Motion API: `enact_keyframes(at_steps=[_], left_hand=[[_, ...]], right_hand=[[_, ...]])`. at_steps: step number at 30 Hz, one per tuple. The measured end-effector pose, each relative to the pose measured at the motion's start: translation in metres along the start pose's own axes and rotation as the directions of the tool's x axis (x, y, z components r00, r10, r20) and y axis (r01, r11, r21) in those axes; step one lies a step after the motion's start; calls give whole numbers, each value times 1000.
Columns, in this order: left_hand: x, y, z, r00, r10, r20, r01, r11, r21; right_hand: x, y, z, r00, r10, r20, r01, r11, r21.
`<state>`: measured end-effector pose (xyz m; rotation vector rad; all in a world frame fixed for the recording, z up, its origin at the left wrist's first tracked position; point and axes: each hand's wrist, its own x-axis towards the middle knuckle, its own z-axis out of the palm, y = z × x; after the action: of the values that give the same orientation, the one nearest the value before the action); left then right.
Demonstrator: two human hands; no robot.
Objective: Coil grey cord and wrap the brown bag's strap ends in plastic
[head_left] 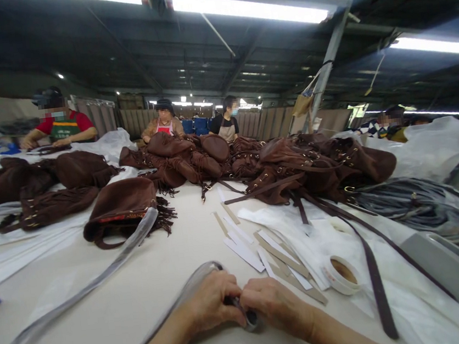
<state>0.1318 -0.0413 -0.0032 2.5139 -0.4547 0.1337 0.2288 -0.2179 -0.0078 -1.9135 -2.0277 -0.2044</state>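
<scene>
My left hand [215, 302] is closed around a dark strap in clear plastic wrap [112, 273]. Its wrapped length loops left over the table and runs up to a brown fringed bag [119, 206]. Touching the left one, my right hand [271, 304] has its fingers curled at the same wrapped end, which shows as a dark roll just below both hands. What exactly the right fingertips pinch is hidden.
Brown bags [186, 157] are heaped across the table [186, 229]. Card strips [280, 252], a tape roll [343, 274], a loose brown strap [377, 287] and wrapped dark straps [424, 208] lie right. Several people sit beyond, one in a green apron [65, 130].
</scene>
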Motion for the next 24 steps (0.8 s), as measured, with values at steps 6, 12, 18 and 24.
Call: enact_keyframes(at_steps=[6,12,18,24], left_hand=[[-2,11,13,994,-104,-24,106,991,84],[-6,19,21,986,-152,-63,157,984,82],[-7,21,28,980,-189,-68,195,975,104],[-7,20,28,984,-158,-87,168,978,123]], right_hand=[[-2,-25,3,978,31,-208,-67,984,-166],[-24,-43,9,900,350,-261,-414,873,-256],[-8,-51,-15,621,769,150,-772,633,-52],[14,-44,-33,521,812,262,-842,540,-2]])
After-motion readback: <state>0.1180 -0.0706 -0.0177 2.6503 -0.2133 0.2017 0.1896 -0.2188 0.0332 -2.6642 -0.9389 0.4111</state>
